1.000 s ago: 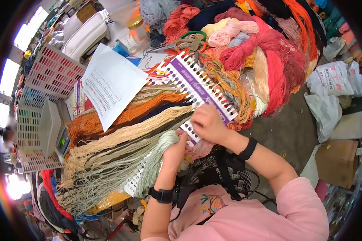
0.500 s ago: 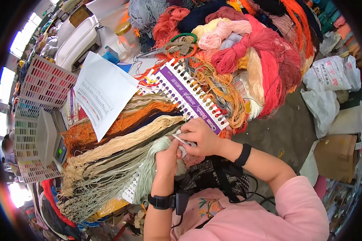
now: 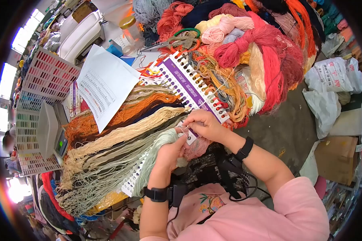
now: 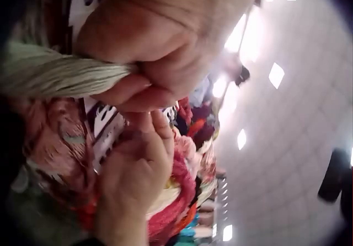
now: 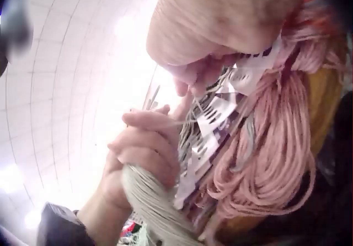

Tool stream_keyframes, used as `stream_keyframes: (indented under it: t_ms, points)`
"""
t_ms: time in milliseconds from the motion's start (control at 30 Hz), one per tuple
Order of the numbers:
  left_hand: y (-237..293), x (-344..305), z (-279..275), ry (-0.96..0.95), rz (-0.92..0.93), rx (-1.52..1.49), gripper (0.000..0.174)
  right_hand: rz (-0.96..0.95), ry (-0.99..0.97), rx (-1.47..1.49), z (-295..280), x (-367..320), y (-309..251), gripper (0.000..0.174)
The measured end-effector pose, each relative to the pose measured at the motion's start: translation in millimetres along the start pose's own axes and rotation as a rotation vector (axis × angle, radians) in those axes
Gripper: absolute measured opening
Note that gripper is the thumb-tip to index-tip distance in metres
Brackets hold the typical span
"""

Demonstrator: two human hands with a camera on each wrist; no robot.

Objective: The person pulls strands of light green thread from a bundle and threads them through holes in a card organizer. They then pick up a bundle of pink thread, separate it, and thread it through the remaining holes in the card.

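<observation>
Pale green skein (image 3: 163,140) runs down beside the left hand (image 3: 171,153), whose fingers curl round it and nip a thin white strand (image 5: 185,122). Just right of those fingertips lies the punched card (image 5: 214,116), the pink yarn (image 5: 270,152) beyond it. The right hand (image 3: 207,125) has thumb and finger closed in a narrow pinch on the strand. I'd call this tying the skein to the card; next wants a steady pull, skein held. Half a second ago the two hands were closer together.
</observation>
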State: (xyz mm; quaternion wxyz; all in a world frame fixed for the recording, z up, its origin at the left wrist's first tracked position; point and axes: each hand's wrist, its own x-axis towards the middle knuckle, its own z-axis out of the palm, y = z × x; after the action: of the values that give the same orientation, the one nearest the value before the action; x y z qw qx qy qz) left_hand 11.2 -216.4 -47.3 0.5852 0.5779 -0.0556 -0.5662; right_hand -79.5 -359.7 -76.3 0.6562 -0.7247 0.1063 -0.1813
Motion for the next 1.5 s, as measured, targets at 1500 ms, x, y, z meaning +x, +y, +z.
stream_keyframes:
  t_ms: [1500]
  points:
    - [-8, -115, -8, -0.004, 0.334, -0.437, 0.039, 0.301, -0.119, 0.550, 88, -41, -92, 0.007]
